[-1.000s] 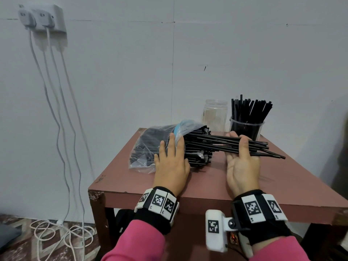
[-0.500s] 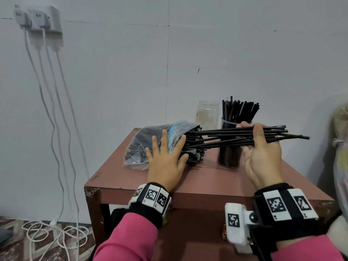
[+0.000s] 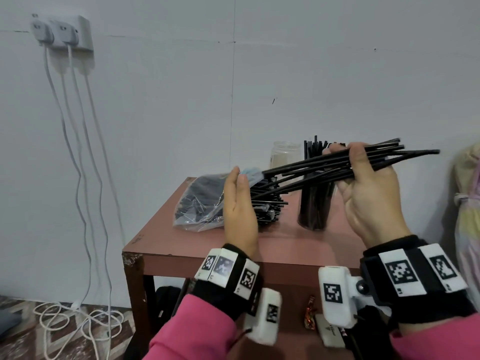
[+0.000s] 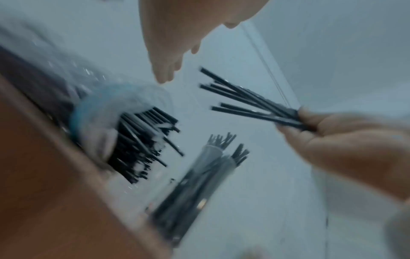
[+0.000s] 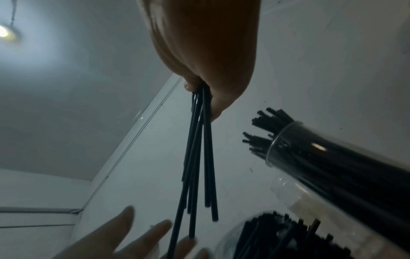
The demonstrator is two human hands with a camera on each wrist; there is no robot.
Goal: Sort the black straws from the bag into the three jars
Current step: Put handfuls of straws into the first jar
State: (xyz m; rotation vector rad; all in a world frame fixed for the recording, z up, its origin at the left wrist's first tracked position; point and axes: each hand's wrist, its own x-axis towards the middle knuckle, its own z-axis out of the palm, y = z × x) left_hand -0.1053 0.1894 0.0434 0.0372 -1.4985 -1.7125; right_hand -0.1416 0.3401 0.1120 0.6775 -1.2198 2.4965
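My right hand (image 3: pixel 346 158) grips a bundle of black straws (image 3: pixel 306 168) in the air, tilted up to the right, their left ends just clear of the bag's mouth. The clear plastic bag (image 3: pixel 201 201) of straws lies on the table's left. My left hand (image 3: pixel 239 178) is raised edge-on beside the bag's mouth, fingers straight, holding nothing. A jar full of straws (image 3: pixel 314 209) stands behind the bundle, with an empty clear jar (image 3: pixel 284 154) further back. In the right wrist view the straws (image 5: pixel 197 157) hang from my fingers near the full jar (image 5: pixel 332 166). The blurred left wrist view shows the bundle (image 4: pixel 248 103).
The small reddish table (image 3: pixel 207 245) stands against a white wall. White cables (image 3: pixel 85 193) hang from a wall socket to the floor on the left. A pale cloth bundle (image 3: pixel 467 203) is at the right edge. Small items lie under the table.
My right hand has pulled the straw bundle out of the bag and raised it up and right. My left hand has lifted off the bag and turned edge-on.
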